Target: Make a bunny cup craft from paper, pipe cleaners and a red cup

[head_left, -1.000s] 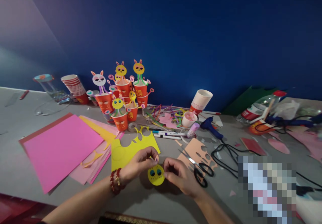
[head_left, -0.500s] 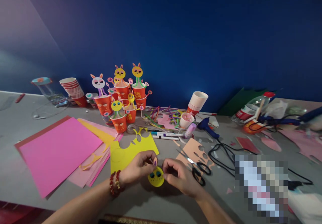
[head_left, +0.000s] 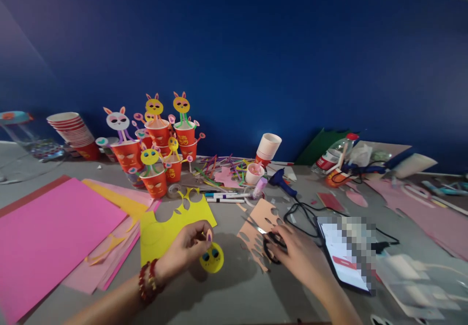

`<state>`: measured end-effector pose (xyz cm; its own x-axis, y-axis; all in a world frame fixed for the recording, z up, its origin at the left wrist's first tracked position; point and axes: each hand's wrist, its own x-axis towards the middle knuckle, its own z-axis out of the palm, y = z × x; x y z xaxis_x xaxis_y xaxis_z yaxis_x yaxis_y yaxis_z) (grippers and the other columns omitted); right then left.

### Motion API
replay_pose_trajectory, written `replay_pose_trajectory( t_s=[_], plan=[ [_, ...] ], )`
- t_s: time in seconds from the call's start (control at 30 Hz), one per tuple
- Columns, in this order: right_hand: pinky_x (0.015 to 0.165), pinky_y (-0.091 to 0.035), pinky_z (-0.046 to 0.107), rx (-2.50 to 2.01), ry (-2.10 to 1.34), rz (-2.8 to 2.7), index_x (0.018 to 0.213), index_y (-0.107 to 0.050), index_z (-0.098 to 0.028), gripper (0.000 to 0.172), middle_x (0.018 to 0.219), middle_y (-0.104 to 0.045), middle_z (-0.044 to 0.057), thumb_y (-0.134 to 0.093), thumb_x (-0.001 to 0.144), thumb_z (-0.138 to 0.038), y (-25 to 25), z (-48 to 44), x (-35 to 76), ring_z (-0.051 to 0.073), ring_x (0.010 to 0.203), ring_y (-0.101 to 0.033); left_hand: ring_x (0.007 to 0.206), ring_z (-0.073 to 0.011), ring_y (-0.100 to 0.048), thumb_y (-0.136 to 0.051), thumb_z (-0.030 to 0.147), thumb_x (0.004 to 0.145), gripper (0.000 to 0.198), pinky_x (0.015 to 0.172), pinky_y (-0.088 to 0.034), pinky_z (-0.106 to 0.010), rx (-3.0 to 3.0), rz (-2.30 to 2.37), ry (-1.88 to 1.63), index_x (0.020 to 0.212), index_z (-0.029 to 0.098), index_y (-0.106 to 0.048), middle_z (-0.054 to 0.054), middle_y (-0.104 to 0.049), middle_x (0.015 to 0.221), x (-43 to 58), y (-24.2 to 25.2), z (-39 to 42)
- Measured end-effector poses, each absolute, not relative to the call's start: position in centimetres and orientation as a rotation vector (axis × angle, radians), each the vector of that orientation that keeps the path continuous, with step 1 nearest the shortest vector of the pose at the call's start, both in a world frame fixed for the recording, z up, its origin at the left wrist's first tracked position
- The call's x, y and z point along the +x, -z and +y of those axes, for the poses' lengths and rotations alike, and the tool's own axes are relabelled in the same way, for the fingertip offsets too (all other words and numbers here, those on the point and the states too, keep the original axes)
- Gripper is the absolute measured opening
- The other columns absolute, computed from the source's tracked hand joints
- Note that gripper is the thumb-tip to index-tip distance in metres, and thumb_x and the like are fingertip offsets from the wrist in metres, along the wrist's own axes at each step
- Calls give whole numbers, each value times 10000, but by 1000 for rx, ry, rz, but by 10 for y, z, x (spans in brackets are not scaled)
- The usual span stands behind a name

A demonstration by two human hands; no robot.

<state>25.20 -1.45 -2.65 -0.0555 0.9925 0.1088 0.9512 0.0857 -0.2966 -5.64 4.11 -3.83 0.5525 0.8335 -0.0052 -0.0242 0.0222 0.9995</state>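
left grip [head_left: 187, 246] pinching peach paper ear [head_left: 209, 236] at round yellow paper face [head_left: 212, 262]; slip could skew ear. right grip [head_left: 298, 249] on black-handled metal scissors [head_left: 261, 230], cannot tell if closed; lift could drag peach cut-out sheet [head_left: 246, 234] beneath. beyond left grip, red paper cup [head_left: 154, 184]: gold characters, illegible; beyond right, plastic bottle [head_left: 336, 152]: red label, unreadable.

On my feed the left hand [head_left: 192, 243] hides the upper left edge of the yellow face disc [head_left: 214, 260] and part of the ear piece [head_left: 209, 236], and to the disc's right the right hand [head_left: 298, 252] covers enough of the scissors [head_left: 261, 230] that I can't tell how its fingers sit. Well right of the disc, pixel blocks blot out much of the phone [head_left: 335, 250]; far left of it, the edge cuts off the pink sheet [head_left: 60, 239], and beyond it the red cups' [head_left: 155, 184] gold print is too small to read
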Motion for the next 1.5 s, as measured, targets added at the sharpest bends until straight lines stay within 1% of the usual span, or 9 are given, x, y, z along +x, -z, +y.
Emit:
replay_pose_trajectory(
  t_s=[0.1, 0.17, 0.37, 0.53, 0.7, 0.83, 0.93, 1.2, 1.5],
  plan=[
    [854, -540, 452, -1930, -75, -2158, 1070, -647, -228, 250, 1157, -717, 127, -646, 824, -278, 44, -23, 261, 355, 1091, -666, 661, -124, -401, -650, 485, 833, 345, 594, -302, -228, 1387, 757, -765, 770, 168, -531, 13, -472, 722, -56, 39, 40],
    [879, -541, 480, -1932, 47, -2184, 1045, -656, -206, 232, 1142, -718, 146, -638, 825, -279, 50, -26, 263, 371, 1098, -660, 669, -124, -409, -661, 504, 827, 364, 599, -311, -226, 1369, 752, -775, 775, 167, -534, 11, -480, 727, -55, 39, 40],
    [702, -573, 385, -1897, 90, -2176, 815, -622, -241, 79, 907, -731, 90, -571, 843, -294, 58, -21, 270, 303, 854, -724, 653, -117, -404, -687, 526, 810, 389, 581, -315, -221, 1323, 725, -817, 782, 167, -540, 9, -491, 725, -53, 39, 39],
    [644, -554, 351, -1879, -99, -2015, 898, -630, -255, 191, 908, -750, 76, -530, 882, -417, 55, -23, 283, 275, 771, -730, 660, -115, -424, -706, 503, 806, 375, 586, -328, -220, 1297, 705, -855, 783, 165, -547, 4, -510, 741, -53, 41, 38],
    [540, -516, 280, -1792, -499, -1822, 1008, -628, -255, 262, 752, -717, 37, -545, 897, -478, 46, -29, 283, 204, 576, -656, 643, -103, -415, -741, 489, 782, 381, 585, -326, -213, 1214, 676, -869, 771, 153, -562, 6, -518, 735, -51, 41, 38],
    [541, -522, 256, -1511, -972, -1609, 1001, -593, -228, 281, 791, -692, 45, -573, 902, -490, 48, -28, 256, 183, 598, -637, 644, -99, -416, -777, 456, 758, 365, 588, -326, -211, 1143, 628, -922, 762, 149, -580, 4, -523, 734, -49, 42, 37],
    [589, -505, 254, -1388, -1037, -1568, 965, -612, -212, 286, 791, -653, 36, -633, 862, -477, 51, -26, 227, 190, 677, -622, 669, -107, -431, -779, 423, 764, 340, 610, -341, -218, 1114, 578, -942, 770, 151, -576, -3, -526, 751, -49, 41, 35],
    [507, -349, 210, -1414, -926, -1809, 695, -497, -216, 301, 643, -487, -43, -745, 708, -386, 49, -22, 178, 133, 579, -440, 747, -134, -489, -759, 368, 801, 270, 684, -388, -235, 1122, 503, -1009, 798, 162, -584, -14, -544, 790, -50, 41, 33],
    [534, -350, 220, -1424, -748, -1961, 697, -497, -225, 210, 645, -512, -48, -704, 712, -250, 63, -16, 175, 137, 584, -458, 732, -126, -507, -758, 380, 810, 285, 676, -409, -226, 1163, 482, -1016, 795, 163, -574, -17, -557, 807, -51, 40, 33]
  ],
)
